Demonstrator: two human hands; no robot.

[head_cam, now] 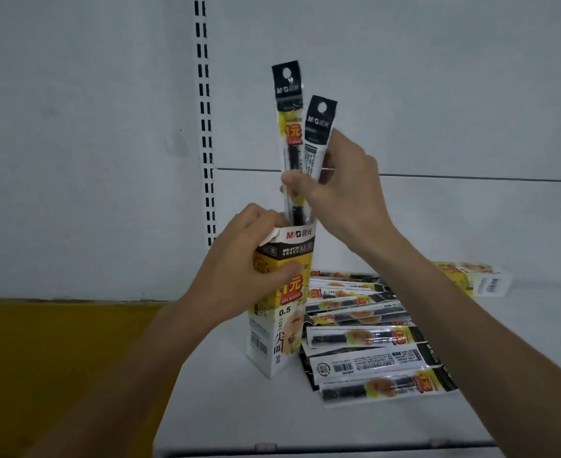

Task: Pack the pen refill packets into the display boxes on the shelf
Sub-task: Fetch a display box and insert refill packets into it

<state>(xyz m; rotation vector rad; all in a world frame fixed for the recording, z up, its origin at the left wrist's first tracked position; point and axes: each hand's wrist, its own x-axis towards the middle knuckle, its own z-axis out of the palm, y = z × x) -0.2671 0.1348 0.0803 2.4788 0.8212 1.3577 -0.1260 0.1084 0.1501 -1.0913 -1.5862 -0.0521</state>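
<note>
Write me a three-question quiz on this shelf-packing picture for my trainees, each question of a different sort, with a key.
1. True or false: the left hand grips the upright box.
2. How many packets does the right hand hold over the box? A one, B two, C four.
3. Fill in: the loose pile lies to the box's ____.
Key: 1 true; 2 B; 3 right.

We are in a shop: a slotted metal upright (pixel 205 127) runs up the white back panel (pixel 437 94). On the white shelf board (pixel 239 414) lie hang-hole refill packets (pixel 365 338) priced 1元, beside barcoded display boxes (pixel 282 312).
</note>
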